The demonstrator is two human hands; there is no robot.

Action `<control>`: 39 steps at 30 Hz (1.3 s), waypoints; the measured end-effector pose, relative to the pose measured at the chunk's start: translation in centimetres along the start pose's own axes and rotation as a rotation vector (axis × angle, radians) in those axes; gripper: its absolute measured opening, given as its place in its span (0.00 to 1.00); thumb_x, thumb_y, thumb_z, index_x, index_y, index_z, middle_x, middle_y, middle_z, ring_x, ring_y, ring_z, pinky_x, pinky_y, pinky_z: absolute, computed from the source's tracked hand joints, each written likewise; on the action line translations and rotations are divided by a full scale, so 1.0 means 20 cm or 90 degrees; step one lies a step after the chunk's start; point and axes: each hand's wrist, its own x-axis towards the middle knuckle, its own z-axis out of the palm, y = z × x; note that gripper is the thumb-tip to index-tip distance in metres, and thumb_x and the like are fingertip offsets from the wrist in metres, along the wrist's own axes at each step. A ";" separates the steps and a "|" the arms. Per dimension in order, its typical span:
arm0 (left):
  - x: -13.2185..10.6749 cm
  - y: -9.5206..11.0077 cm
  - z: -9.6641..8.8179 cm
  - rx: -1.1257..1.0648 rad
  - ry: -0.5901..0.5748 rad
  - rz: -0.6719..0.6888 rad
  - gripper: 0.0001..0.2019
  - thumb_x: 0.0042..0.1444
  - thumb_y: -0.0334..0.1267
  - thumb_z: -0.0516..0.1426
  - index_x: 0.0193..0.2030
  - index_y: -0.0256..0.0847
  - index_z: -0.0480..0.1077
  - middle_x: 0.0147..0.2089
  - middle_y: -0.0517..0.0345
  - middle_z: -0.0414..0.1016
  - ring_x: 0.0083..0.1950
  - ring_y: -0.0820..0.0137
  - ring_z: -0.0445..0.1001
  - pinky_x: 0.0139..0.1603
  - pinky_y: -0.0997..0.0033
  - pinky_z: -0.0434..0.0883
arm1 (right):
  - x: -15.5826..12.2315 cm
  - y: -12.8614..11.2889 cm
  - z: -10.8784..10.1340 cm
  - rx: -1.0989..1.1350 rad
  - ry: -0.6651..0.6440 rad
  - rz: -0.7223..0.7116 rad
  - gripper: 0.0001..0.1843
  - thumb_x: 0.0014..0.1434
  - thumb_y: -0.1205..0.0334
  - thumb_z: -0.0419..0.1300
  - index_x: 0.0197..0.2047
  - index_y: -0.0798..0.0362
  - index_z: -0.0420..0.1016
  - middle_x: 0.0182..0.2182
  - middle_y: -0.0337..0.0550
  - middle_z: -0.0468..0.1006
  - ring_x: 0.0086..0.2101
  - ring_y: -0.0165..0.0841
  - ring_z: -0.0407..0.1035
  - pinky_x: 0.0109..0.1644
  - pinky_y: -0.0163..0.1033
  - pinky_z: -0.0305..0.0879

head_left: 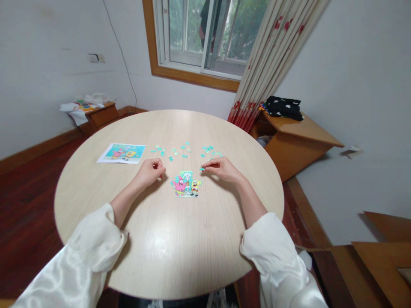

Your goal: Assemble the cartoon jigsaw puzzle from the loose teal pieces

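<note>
A partly joined jigsaw puzzle point(187, 185) with cartoon figures lies flat on the round table, between my two hands. To its upper right, my right hand point(221, 168) pinches a small teal puzzle piece point(202, 169) between thumb and fingertips. My left hand point(150, 172) is curled closed at the puzzle's upper left, resting near the tabletop; whether anything is inside its fingers is hidden. Beyond the hands, loose teal and pale puzzle pieces point(175, 151) are scattered, with another cluster of pieces point(208, 149) farther right.
A printed reference picture point(123, 154) lies on the left of the pale round table point(167, 239). Behind are a window point(205, 38) and a curtain point(272, 47). A wooden cabinet point(289, 145) with black cloth point(282, 107) stands at right, a small cabinet point(102, 114) at left.
</note>
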 end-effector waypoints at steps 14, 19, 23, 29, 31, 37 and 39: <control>-0.01 0.02 0.00 0.003 0.008 -0.010 0.09 0.36 0.32 0.54 0.15 0.42 0.54 0.13 0.66 0.60 0.18 0.74 0.64 0.20 0.77 0.58 | 0.00 0.00 0.00 -0.001 -0.006 0.006 0.08 0.48 0.63 0.65 0.34 0.56 0.81 0.35 0.49 0.82 0.36 0.35 0.76 0.46 0.43 0.71; 0.00 0.01 0.00 0.007 0.008 -0.010 0.08 0.35 0.32 0.53 0.15 0.42 0.54 0.13 0.66 0.59 0.18 0.74 0.65 0.20 0.78 0.57 | 0.00 0.01 0.00 0.004 -0.004 0.001 0.09 0.47 0.62 0.65 0.33 0.56 0.81 0.34 0.49 0.82 0.36 0.35 0.76 0.46 0.44 0.70; 0.00 0.00 0.00 -0.026 0.035 0.011 0.08 0.35 0.33 0.54 0.17 0.42 0.54 0.14 0.68 0.59 0.18 0.75 0.65 0.20 0.78 0.58 | 0.01 0.02 0.00 0.012 -0.008 -0.004 0.10 0.47 0.61 0.66 0.33 0.57 0.80 0.34 0.49 0.82 0.36 0.36 0.77 0.46 0.44 0.70; 0.01 0.00 -0.01 -0.055 0.086 0.024 0.07 0.35 0.33 0.54 0.26 0.41 0.62 0.15 0.70 0.60 0.18 0.75 0.64 0.20 0.78 0.58 | 0.02 0.05 0.00 0.024 -0.015 -0.009 0.11 0.45 0.59 0.66 0.32 0.57 0.80 0.32 0.49 0.82 0.35 0.36 0.77 0.45 0.45 0.70; 0.00 0.01 0.00 -0.060 0.091 0.011 0.11 0.36 0.33 0.55 0.32 0.40 0.65 0.16 0.71 0.60 0.18 0.74 0.65 0.19 0.78 0.58 | 0.02 0.05 0.00 0.024 -0.016 -0.012 0.12 0.45 0.59 0.67 0.32 0.57 0.80 0.33 0.49 0.82 0.35 0.36 0.76 0.45 0.44 0.70; -0.01 0.03 0.00 -0.053 0.106 0.024 0.18 0.39 0.31 0.55 0.42 0.39 0.66 0.17 0.72 0.60 0.18 0.74 0.65 0.21 0.77 0.60 | 0.02 0.06 0.00 0.038 -0.013 -0.007 0.11 0.45 0.59 0.67 0.32 0.57 0.80 0.32 0.49 0.81 0.34 0.36 0.77 0.44 0.44 0.70; -0.01 0.03 0.00 -0.049 0.107 0.021 0.18 0.39 0.30 0.55 0.42 0.39 0.66 0.17 0.73 0.61 0.18 0.74 0.65 0.21 0.77 0.60 | 0.03 0.06 0.00 0.042 -0.012 -0.005 0.11 0.45 0.60 0.67 0.32 0.57 0.80 0.32 0.49 0.81 0.34 0.36 0.77 0.44 0.44 0.70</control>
